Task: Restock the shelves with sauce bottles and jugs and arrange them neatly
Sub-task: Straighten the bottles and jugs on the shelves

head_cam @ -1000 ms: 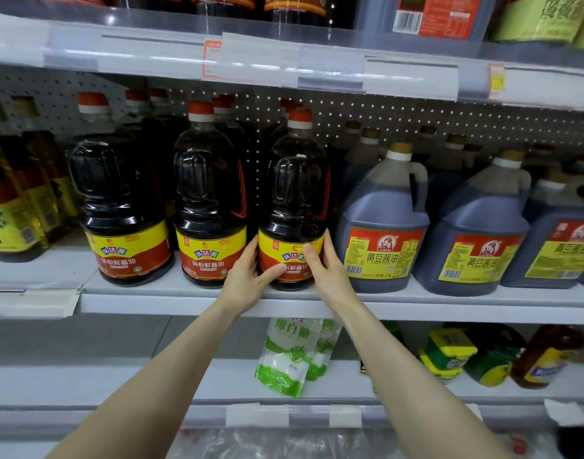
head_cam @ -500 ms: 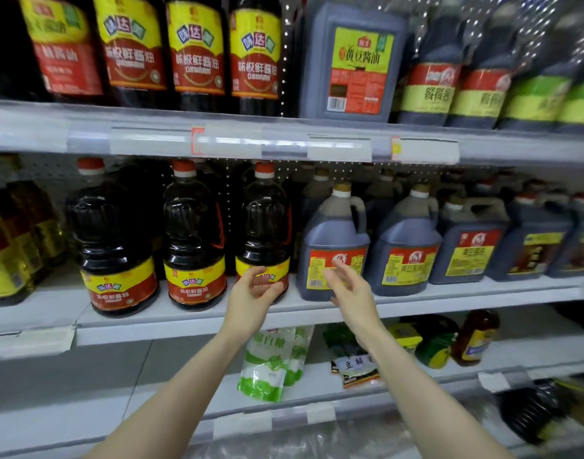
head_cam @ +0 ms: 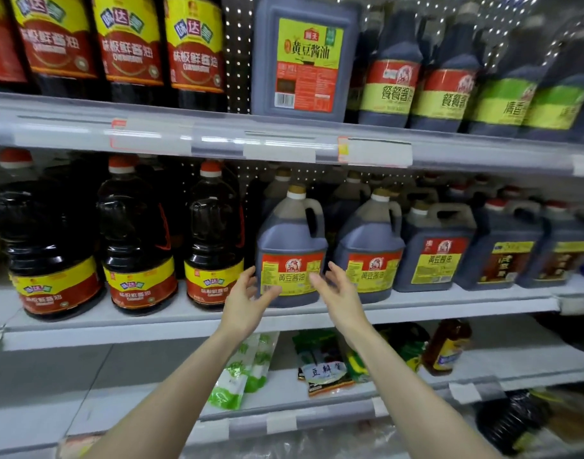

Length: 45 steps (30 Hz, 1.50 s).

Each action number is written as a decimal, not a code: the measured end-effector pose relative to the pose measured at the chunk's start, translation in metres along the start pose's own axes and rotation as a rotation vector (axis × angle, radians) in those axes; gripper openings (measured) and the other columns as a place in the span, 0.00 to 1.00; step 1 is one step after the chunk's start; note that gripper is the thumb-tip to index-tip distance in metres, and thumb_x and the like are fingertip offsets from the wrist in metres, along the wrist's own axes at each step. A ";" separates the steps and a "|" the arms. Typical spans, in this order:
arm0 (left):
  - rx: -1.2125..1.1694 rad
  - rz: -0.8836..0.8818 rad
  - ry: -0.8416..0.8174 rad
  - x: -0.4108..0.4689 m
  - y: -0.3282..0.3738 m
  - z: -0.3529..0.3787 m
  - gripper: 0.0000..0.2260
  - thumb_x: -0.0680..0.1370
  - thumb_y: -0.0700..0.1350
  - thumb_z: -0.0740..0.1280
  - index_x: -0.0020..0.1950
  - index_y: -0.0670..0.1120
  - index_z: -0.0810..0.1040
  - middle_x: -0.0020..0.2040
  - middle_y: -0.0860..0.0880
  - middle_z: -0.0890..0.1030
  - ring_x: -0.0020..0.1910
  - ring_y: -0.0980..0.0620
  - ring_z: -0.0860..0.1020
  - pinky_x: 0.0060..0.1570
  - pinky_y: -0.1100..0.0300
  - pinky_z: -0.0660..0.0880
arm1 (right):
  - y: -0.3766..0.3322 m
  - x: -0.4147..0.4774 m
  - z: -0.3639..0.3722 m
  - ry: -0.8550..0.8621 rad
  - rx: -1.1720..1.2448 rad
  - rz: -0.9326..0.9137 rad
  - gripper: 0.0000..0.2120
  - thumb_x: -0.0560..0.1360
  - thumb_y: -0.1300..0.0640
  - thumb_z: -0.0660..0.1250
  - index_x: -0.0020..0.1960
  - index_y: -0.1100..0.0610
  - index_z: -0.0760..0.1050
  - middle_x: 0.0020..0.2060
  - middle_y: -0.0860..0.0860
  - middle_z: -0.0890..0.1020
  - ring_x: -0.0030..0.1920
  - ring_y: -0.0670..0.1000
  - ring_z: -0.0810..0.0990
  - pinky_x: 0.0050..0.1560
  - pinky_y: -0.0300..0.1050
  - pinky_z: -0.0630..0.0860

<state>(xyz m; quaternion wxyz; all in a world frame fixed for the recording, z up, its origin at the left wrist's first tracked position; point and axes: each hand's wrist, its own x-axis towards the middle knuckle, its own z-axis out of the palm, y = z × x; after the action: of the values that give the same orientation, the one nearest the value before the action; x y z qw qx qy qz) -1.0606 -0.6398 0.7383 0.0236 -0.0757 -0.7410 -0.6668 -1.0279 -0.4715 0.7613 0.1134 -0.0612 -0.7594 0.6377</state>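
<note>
On the middle shelf (head_cam: pixel 184 321) stand three dark soy sauce bottles with red caps, the rightmost one (head_cam: pixel 214 240) left of my hands. A grey-blue jug with a red and yellow label (head_cam: pixel 292 246) stands in front of me, a matching jug (head_cam: pixel 370 250) to its right. My left hand (head_cam: pixel 247 298) and my right hand (head_cam: pixel 337 293) hover with spread fingers on either side of the first jug's lower label, holding nothing. Whether the fingertips touch the jug is unclear.
More square jugs (head_cam: pixel 433 250) fill the middle shelf to the right. The upper shelf (head_cam: pixel 284 137) carries tall bottles and a big jug (head_cam: pixel 303 58). Below lie green and white pouches (head_cam: pixel 240 372), a packet (head_cam: pixel 323 366) and a brown bottle (head_cam: pixel 446 349).
Both hands let go of the rightmost red-capped bottle and moved right to the first grey-blue jug. The view has tilted up and shifted right.
</note>
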 end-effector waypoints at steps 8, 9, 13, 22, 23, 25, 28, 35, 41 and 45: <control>0.026 0.066 0.070 0.029 -0.018 0.031 0.28 0.72 0.51 0.73 0.69 0.55 0.67 0.59 0.60 0.79 0.58 0.62 0.77 0.62 0.56 0.74 | 0.037 0.060 -0.011 -0.166 -0.018 -0.028 0.40 0.74 0.39 0.66 0.79 0.47 0.51 0.76 0.45 0.61 0.75 0.49 0.60 0.73 0.48 0.61; 0.022 0.066 0.071 0.033 -0.022 0.032 0.27 0.72 0.51 0.73 0.68 0.56 0.68 0.59 0.59 0.79 0.58 0.62 0.78 0.62 0.56 0.74 | 0.042 0.065 -0.011 -0.178 -0.017 -0.042 0.39 0.74 0.39 0.66 0.79 0.47 0.53 0.75 0.45 0.64 0.74 0.48 0.62 0.72 0.48 0.62; 0.018 0.057 0.041 0.042 -0.032 0.031 0.33 0.70 0.53 0.72 0.73 0.52 0.66 0.61 0.55 0.79 0.60 0.57 0.78 0.63 0.52 0.74 | 0.053 0.077 -0.010 -0.202 -0.002 -0.048 0.35 0.76 0.41 0.64 0.78 0.46 0.54 0.72 0.44 0.68 0.71 0.46 0.66 0.65 0.41 0.66; 0.018 0.112 0.046 0.061 -0.053 0.029 0.26 0.75 0.46 0.70 0.72 0.52 0.67 0.58 0.58 0.80 0.57 0.61 0.78 0.54 0.66 0.76 | 0.067 0.090 0.003 -0.176 -0.022 -0.069 0.50 0.61 0.21 0.60 0.77 0.42 0.54 0.70 0.44 0.71 0.72 0.49 0.67 0.72 0.56 0.65; 0.021 0.118 0.050 0.062 -0.055 0.029 0.26 0.75 0.46 0.70 0.72 0.52 0.67 0.58 0.58 0.80 0.57 0.62 0.78 0.54 0.67 0.75 | 0.070 0.092 0.005 -0.171 -0.028 -0.071 0.51 0.60 0.19 0.60 0.77 0.41 0.54 0.71 0.43 0.70 0.73 0.50 0.65 0.72 0.57 0.64; 0.026 0.127 0.049 0.064 -0.059 0.029 0.27 0.75 0.48 0.70 0.72 0.52 0.66 0.59 0.57 0.80 0.57 0.61 0.78 0.56 0.65 0.75 | 0.077 0.094 0.007 -0.159 -0.041 -0.069 0.52 0.58 0.18 0.58 0.76 0.40 0.53 0.71 0.42 0.70 0.74 0.51 0.63 0.72 0.58 0.63; 0.019 0.139 0.033 0.067 -0.063 0.030 0.25 0.77 0.46 0.69 0.72 0.51 0.66 0.60 0.56 0.79 0.58 0.61 0.78 0.56 0.66 0.76 | 0.083 0.097 0.010 -0.139 -0.050 -0.065 0.52 0.58 0.17 0.58 0.76 0.38 0.53 0.71 0.43 0.70 0.73 0.52 0.64 0.72 0.59 0.64; 0.002 0.149 -0.006 0.074 -0.064 0.028 0.25 0.78 0.46 0.67 0.73 0.53 0.63 0.62 0.55 0.77 0.60 0.60 0.77 0.55 0.66 0.75 | 0.082 0.101 0.015 -0.142 -0.033 -0.088 0.46 0.66 0.26 0.58 0.78 0.45 0.52 0.71 0.47 0.70 0.70 0.51 0.69 0.71 0.55 0.66; -0.004 0.156 -0.042 0.073 -0.069 0.025 0.26 0.78 0.46 0.66 0.73 0.55 0.61 0.64 0.53 0.77 0.63 0.57 0.76 0.60 0.61 0.74 | 0.085 0.105 0.011 -0.179 -0.035 -0.089 0.35 0.77 0.37 0.58 0.78 0.47 0.51 0.72 0.46 0.69 0.70 0.49 0.69 0.69 0.45 0.65; 0.001 0.162 -0.041 0.074 -0.069 0.026 0.26 0.78 0.45 0.66 0.74 0.54 0.60 0.64 0.54 0.77 0.62 0.59 0.76 0.62 0.60 0.74 | 0.087 0.105 0.009 -0.176 -0.027 -0.096 0.35 0.76 0.36 0.59 0.78 0.45 0.51 0.71 0.46 0.69 0.70 0.49 0.68 0.71 0.48 0.65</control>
<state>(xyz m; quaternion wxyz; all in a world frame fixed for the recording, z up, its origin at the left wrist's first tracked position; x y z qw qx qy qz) -1.1416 -0.6145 0.6779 0.0625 -0.1490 -0.7331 -0.6607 -1.1365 -0.4392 0.6845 0.0758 0.0303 -0.7770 0.6242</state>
